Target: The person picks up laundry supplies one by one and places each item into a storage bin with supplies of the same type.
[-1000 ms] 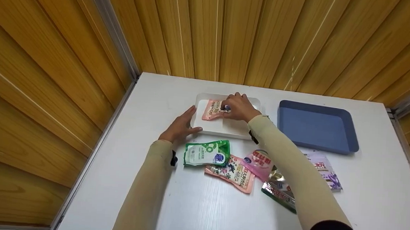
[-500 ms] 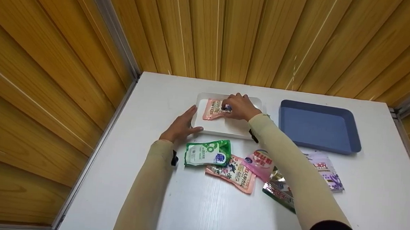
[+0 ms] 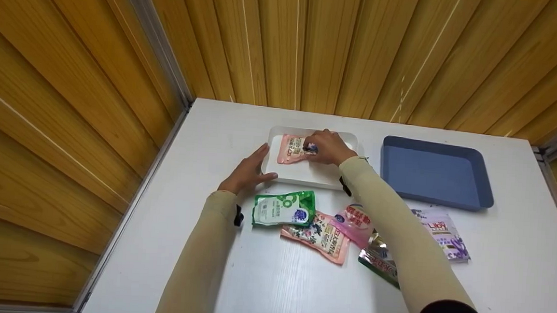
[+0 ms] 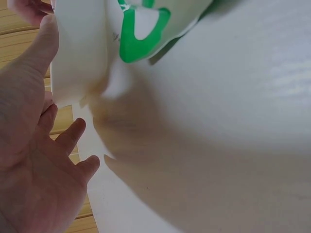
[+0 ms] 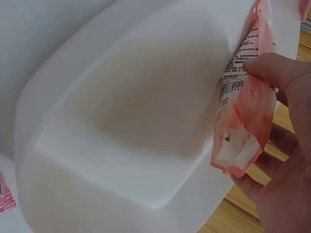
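Note:
In the head view, my right hand (image 3: 330, 147) grips a pink printed pouch (image 3: 289, 149) inside the white tray (image 3: 306, 181). The right wrist view has the pouch (image 5: 243, 109) pinched between thumb and fingers, its printed back and crimped end showing. My left hand (image 3: 246, 171) is at the tray's left front corner, fingers extended along the left side and thumb at the front wall. Seen from the left wrist, the thumb touches the tray wall (image 4: 80, 53) and the other fingers are spread. Just in front of the tray lies a green and white pouch (image 3: 282, 209).
A blue tray (image 3: 432, 173) stands right of the white one. Nearer me lie another pink floral pouch (image 3: 324, 239), a bright pink pouch (image 3: 355, 221), a silver and green pouch (image 3: 378, 262) partly under my right arm, and a purple pouch (image 3: 445, 234). Wooden panels (image 3: 324, 48) border the table.
The whole scene shifts slightly rightward in the head view. Both hands stay in place at the white tray, the right one still gripping the pink pouch.

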The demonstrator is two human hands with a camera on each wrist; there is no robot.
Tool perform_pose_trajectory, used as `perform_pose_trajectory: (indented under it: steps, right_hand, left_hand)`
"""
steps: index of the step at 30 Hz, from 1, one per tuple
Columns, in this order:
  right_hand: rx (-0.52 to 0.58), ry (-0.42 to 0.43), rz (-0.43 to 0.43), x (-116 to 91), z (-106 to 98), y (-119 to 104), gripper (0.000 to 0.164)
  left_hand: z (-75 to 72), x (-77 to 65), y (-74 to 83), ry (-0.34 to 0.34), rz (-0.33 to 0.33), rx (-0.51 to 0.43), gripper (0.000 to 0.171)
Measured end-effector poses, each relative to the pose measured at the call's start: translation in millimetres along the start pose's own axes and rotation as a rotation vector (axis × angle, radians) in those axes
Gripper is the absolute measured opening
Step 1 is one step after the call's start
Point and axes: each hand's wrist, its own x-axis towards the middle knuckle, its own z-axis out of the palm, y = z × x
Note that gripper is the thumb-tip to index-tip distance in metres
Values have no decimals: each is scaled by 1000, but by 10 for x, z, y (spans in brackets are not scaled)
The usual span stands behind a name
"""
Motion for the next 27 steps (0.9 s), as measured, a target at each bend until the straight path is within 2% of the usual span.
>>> perform_pose_trajectory:
  steps: [13,27]
  right_hand:
    - [26,-36,42,-23,25,22,33]
    - [23,-38,37,-53,28,38,39]
  left_hand:
    - [2,-2,9,-1,18,29,101]
    - [-3,-7,14,-5,-5,15,101]
